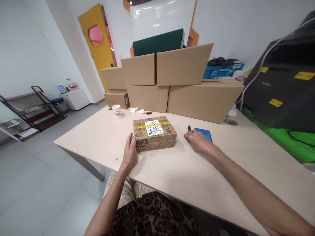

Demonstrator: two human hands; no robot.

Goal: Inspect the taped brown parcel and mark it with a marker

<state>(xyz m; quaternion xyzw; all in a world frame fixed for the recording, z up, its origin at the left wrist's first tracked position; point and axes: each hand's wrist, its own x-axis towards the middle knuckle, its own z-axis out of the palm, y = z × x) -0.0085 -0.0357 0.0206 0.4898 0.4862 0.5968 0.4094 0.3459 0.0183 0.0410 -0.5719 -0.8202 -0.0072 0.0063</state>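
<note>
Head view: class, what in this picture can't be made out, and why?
- Parcel label wording, head view: print too small.
- Parcel contents, head view: closed cardboard hides them.
- Black pen's lower part, head view: right hand covers it, so its grip is unclear.
- Phone's near end, head view: behind that hand.
- Whiteboard's top, head view: cut off by upper edge.

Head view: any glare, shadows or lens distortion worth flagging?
Head view: glare spots on the whiteboard; soft shadows on the table; wide-angle stretch toward the edges, plain in the right forearm; parcel label too speckled to read.
</note>
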